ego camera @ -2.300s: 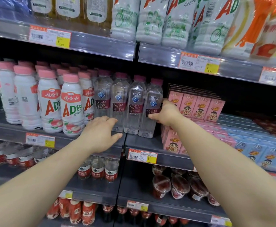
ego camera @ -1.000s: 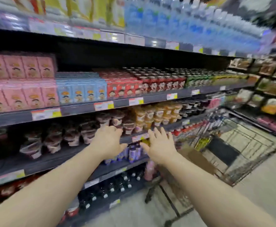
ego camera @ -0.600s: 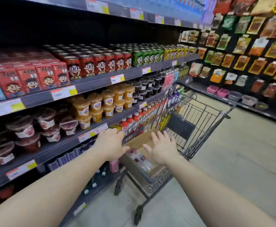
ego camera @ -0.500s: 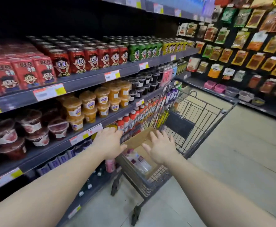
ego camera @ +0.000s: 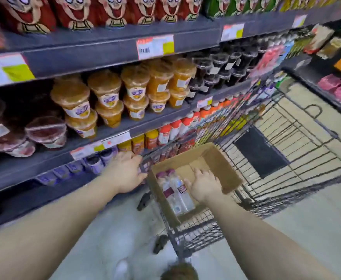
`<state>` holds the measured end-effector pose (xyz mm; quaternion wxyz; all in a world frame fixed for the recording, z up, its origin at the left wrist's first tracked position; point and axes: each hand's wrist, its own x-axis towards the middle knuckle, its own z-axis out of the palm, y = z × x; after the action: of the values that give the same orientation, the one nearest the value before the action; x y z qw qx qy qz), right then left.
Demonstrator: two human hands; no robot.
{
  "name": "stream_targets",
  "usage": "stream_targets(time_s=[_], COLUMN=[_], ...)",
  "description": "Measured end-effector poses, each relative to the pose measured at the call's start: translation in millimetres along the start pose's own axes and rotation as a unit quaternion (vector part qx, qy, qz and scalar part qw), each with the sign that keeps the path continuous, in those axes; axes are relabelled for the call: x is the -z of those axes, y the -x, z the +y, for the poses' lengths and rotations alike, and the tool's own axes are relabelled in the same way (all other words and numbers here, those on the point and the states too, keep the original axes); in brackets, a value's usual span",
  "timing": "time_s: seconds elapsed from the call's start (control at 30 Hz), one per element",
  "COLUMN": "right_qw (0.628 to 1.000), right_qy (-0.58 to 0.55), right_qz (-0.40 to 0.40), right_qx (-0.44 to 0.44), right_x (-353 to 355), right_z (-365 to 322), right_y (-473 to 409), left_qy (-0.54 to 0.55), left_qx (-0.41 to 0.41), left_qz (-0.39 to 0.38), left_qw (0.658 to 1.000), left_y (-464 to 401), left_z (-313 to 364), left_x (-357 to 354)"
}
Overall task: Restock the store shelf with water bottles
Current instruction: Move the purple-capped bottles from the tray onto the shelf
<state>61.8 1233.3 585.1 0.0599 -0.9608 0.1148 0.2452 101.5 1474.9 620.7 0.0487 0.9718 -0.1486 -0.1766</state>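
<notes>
Reaching down into the cardboard box [ego camera: 214, 158], the right hand [ego camera: 205, 183] was spread, fingers apart, over the water bottles [ego camera: 175, 190], touching or just above them; not clamped on anything yet, w/ contact itself too blurred to call. Prob. lining up a grab on the nearest bottle. The left hand [ego camera: 125, 172] sat open beside the box's left wall at the cart [ego camera: 287, 150] corner, palm down, holding nothing; whether it touched the rim I couldn't tell, but it looked placed to steady cart & box during the reach. Bottles lay on their sides along the box's left half, pink caps pointing away, approx. two or three visible, rest of the box bare, so stock was low. Box rode in the cart's near end, cart parked right against the shelf [ego camera: 109, 55], keeping the carry short. Cups and cans filled the shelf tiers nearby; no water-bottle slot in view
</notes>
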Motion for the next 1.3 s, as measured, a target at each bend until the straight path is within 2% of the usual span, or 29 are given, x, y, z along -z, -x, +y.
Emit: stream_targets(time_s=[0.23, 0.33, 0.5, 0.7, 1.03, 1.2, 1.3], right_qw=[0.994, 0.991, 0.979, 0.953, 0.956, 0.952, 0.95], right_qy=[0.024, 0.028, -0.004, -0.061, -0.106, -0.142, -0.19], right_qz=[-0.104, -0.126, -0.2, -0.295, -0.273, -0.271, -0.242], right_qx=[0.02, 0.033, 0.039, 0.04, -0.004, 0.01, 0.042], right_x=[-48.7, -68.5, -118.1, -178.5, -194.7, -175.5, -150.7], right_z=[40.8, 56.8, 66.1, 68.1, 66.6, 78.0, 83.6], right_y=[-109.5, -144.9, -181.0, -194.8, -202.4, -196.8, -183.7], left_qy=[0.065, 0.084, 0.107, 0.101, 0.078, 0.102, 0.138], left_qx=[0.093, 0.102, 0.128, 0.126, 0.125, 0.136, 0.153], left_qz=[-0.057, -0.096, -0.12, -0.122, -0.125, -0.131, -0.143], left_qw=[0.992, 0.987, 0.979, 0.979, 0.981, 0.977, 0.968], left_y=[-68.1, -99.1, -122.7, -117.5, -118.0, -118.9, -121.6], left_z=[41.3, 72.4, 95.6, 104.9, 112.8, 115.0, 119.8], left_x=[-69.8, -98.2, -142.3, -178.7, -193.3, -190.8, -185.3])
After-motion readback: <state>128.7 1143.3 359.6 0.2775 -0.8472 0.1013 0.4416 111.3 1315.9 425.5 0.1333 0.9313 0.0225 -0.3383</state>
